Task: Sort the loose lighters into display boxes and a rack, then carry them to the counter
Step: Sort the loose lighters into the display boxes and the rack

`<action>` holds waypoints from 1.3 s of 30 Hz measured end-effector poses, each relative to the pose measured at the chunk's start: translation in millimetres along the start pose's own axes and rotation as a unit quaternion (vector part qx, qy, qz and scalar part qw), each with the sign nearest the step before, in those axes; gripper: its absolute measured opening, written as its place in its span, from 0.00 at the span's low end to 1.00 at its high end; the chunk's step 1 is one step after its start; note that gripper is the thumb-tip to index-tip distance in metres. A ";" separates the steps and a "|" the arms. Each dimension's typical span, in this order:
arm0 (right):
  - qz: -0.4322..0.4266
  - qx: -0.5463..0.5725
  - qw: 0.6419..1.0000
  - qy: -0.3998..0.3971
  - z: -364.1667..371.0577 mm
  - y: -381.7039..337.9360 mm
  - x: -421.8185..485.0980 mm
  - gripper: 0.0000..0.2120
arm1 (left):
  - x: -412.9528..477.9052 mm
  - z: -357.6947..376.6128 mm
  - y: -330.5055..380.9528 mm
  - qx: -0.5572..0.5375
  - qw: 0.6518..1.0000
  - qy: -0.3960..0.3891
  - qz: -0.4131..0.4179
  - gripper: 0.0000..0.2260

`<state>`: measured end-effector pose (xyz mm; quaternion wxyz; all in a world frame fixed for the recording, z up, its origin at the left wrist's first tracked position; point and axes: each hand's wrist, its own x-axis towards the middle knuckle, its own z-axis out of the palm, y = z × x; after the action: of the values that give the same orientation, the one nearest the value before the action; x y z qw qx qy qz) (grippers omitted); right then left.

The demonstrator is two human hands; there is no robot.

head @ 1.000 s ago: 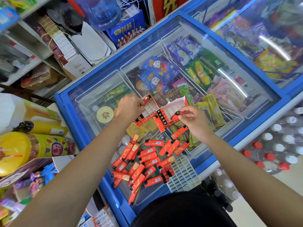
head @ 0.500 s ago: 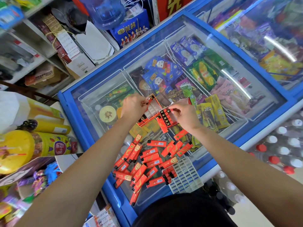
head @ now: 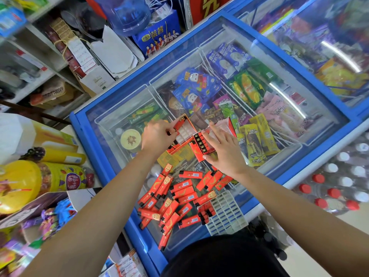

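Freezer lid (head: pixel 79 126) carries loose red barcoded lighters (head: pixel 180 193).

Just nearer than the left hand (head: pixel 159 137), which pinches a lighter (head: pixel 179 124), several loose lighters (head: pixel 190 174) bear white barcode stickers; the digits are too small to read. Far beyond the grip, a blue carton (head: pixel 157 37) carries two large yellow Chinese characters, too blurred to be sure of. Right of it, a red sign (head: pixel 207 7) shows one big yellow character, cut by the frame edge. Beyond the right hand (head: pixel 223 148), blue wrappers (head: pixel 225 58) carry white print that seems to read 牛奶口味. Left of the grip, a yellow jar (head: pixel 60 176) has a round red label with unreadable characters.
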<state>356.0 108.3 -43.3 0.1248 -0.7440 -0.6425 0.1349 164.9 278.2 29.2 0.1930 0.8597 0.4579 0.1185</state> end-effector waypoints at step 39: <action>0.026 0.152 0.988 -0.016 -10.0 -7.4 4.7 0.33 | -23.7 -1.5 -8.7 0.021 0.998 0.057 -0.032 0.03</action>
<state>353.5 113.9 -31.4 0.2225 -0.7304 -0.5971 0.2459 144.8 263.3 26.0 0.1526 0.8403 0.4976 0.1515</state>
